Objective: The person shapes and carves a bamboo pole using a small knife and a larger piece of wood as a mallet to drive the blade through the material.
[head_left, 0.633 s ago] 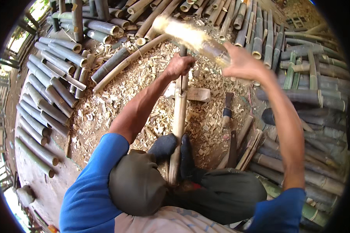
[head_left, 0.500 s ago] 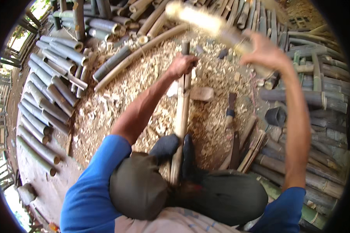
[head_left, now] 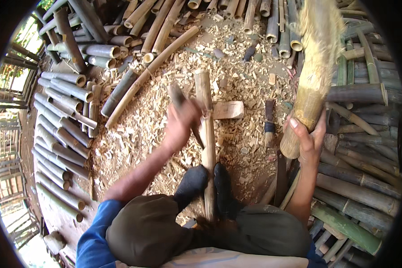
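1. Bamboo pole (head_left: 208,138), centre toward six o'clock, set between both feet (head_left: 193,182), likely for steadiness.
2. Club (head_left: 311,85), two o'clock: from afar I see the right hand (head_left: 309,137) wrapped round its butt, perhaps for leverage.
3. Tool (head_left: 176,94), ten o'clock, in the left hand's (head_left: 182,121) closed, blurred grip.

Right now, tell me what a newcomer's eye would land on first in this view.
First, the thick, frayed club at the upper right, its lower end gripped in the right hand. Next, near the centre, the left hand holding a dark tool beside a pale pole that runs down between two dark-covered feet. Around them lie scattered wood chips, with bamboo tubes along both sides.
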`<state>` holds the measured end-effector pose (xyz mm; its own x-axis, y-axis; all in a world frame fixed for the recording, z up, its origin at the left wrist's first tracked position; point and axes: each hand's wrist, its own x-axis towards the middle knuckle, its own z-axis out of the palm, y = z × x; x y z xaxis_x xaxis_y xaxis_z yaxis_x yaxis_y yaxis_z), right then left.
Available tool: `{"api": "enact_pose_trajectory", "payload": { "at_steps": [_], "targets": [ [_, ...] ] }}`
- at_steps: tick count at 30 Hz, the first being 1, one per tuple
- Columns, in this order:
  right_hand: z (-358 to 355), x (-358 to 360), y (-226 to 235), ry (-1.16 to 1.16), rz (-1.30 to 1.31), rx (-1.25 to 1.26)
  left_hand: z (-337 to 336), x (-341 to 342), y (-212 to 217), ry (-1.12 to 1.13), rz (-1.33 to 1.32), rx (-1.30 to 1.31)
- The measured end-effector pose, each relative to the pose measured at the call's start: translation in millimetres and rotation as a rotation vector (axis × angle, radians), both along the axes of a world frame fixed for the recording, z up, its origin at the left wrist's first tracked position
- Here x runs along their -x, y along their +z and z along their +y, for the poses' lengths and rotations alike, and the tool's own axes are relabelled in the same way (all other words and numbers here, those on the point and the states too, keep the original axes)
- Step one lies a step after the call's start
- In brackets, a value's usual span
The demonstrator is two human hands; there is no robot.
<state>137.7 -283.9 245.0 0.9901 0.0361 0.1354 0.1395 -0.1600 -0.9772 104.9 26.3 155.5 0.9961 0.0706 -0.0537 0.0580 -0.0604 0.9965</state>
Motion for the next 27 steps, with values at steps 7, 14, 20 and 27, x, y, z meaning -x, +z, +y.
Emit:
{"api": "enact_pose_trajectory", "payload": {
  "at_steps": [7,14,20,27],
  "targets": [
    [-5.7,12.5,-17.5,-0.056,0.183,-0.463,9.5,-142.4,51.6,-0.137,0.263,0.307],
    [-5.0,15.3,-5.7,-0.139,0.157,-0.298,-49.5,-158.3,-14.3,-0.492,0.167,0.383],
    [7.8,12.4,-1.0,-0.104,0.123,-0.263,-56.9,-161.4,-22.5,-0.52,0.126,0.243],
    [15.0,11.0,-5.3,-0.071,0.131,-0.246,-57.9,-162.6,-34.1,-0.411,0.087,0.204]
  ]
}}
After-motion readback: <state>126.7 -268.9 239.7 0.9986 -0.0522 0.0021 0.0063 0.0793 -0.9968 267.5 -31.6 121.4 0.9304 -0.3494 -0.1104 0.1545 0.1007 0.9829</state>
